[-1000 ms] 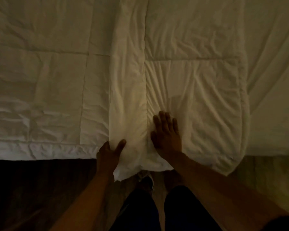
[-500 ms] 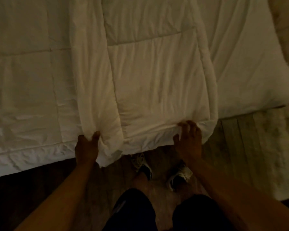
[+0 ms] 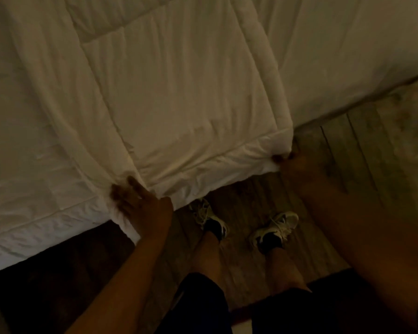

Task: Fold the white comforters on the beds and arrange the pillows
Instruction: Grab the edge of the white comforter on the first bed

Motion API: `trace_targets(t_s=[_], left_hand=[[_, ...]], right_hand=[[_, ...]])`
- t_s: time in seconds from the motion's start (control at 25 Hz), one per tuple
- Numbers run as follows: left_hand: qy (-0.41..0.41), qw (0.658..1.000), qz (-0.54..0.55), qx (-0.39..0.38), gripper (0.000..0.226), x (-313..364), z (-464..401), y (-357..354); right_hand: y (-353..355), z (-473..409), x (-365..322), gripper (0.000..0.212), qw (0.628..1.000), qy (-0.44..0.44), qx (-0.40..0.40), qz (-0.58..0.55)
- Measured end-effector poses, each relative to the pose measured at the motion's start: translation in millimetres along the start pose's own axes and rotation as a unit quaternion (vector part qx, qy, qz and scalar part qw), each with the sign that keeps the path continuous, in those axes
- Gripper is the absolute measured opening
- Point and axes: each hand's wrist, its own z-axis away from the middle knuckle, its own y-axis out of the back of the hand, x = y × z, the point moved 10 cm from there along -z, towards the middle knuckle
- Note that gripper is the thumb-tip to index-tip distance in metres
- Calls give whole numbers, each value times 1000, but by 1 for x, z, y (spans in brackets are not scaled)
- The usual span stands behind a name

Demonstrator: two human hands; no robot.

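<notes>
Head view, dim room, looking down over the edge of a bed (image 3: pixel 348 56). White comforter (image 3: pixel 179 92) lies on the bed, folded over itself into a band running from the top of the frame down to the near edge, with another layer spread flat to the left. Its near hem hangs slightly past the mattress edge. Left hand (image 3: pixel 140 206) clenches the near-left corner of the folded band, fingers (image 3: pixel 133 183) on top of the fabric, blurred by motion. Right hand (image 3: pixel 297 165) grips the near-right corner, fingertips tucked into the hem and mostly hidden, also blurred. Both arms extend forward from the bottom of the frame. Bare fitted sheet shows on the right part of the bed, beside the comforter. Wooden plank floor (image 3: pixel 336 145) below; a pale shaggy rug (image 3: pixel 410 131) at the right edge. Person's two sneakers (image 3: pixel 275 227) stand on the floor just beside the bed, between the arms, dark shorts above. No pillows in frame.
</notes>
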Motion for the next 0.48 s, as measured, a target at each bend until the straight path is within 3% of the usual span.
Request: trace_targets(t_s=[0.16, 0.24, 0.36, 0.48], left_hand=[[-23, 993, 31, -110, 113, 69, 37, -33], [-23, 987, 38, -152, 110, 94, 57, -47], [-72, 980, 35, -182, 87, 146, 96, -58], [-134, 958, 53, -247, 46, 209, 151, -71]], right_hand=[[26, -5, 31, 40, 998, 11, 52, 43], [25, -3, 34, 39, 996, 35, 35, 71], [26, 4, 57, 30, 993, 21, -49, 105], [54, 25, 125, 28, 991, -52, -99, 71]])
